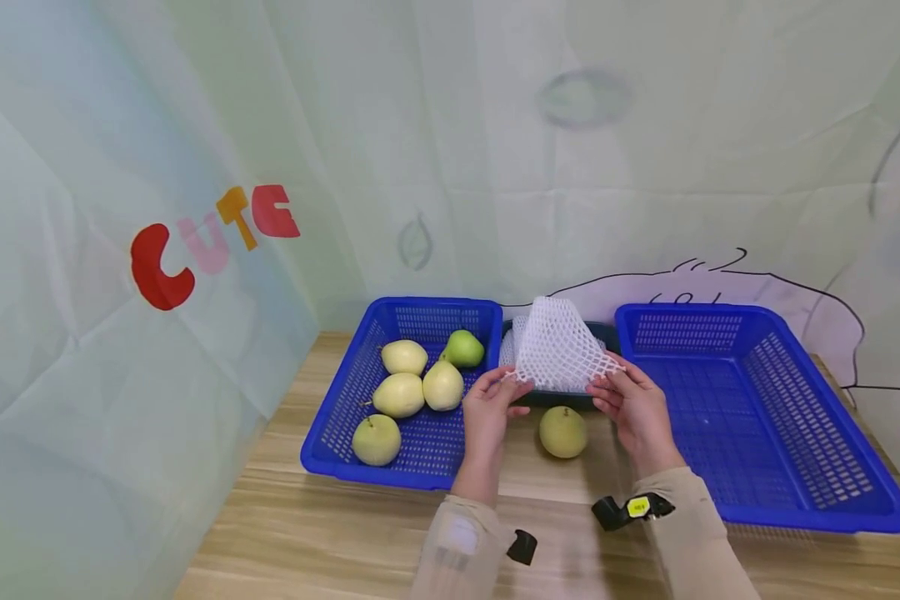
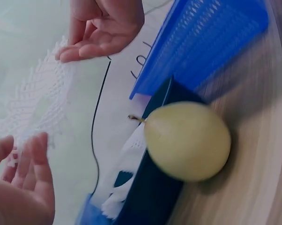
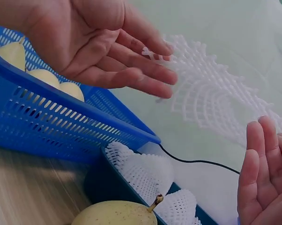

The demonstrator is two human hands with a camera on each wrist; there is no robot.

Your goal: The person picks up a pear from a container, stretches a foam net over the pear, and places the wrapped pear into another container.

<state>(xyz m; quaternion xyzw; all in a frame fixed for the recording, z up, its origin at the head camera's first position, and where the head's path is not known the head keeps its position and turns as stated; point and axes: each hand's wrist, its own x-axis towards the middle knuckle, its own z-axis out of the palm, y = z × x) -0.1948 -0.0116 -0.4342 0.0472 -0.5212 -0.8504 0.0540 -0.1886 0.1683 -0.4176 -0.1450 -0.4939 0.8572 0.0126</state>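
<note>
Beige sleeves (image 1: 699, 525) lead to your left hand (image 1: 491, 407) and right hand (image 1: 637, 408), pinching a white foam fruit net (image 1: 557, 343) by its rim; overstretching could tear it.

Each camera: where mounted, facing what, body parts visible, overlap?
Head: worn on head, facing forward-down at white net; left hand, right hand, sleeves show.
Left wrist: on that wrist, facing net, loose pear, right basket; both hands show.
Right wrist: on that wrist, facing net, left basket; both hands show.
Wrist views share: net, loose pear, dark tray.
</note>
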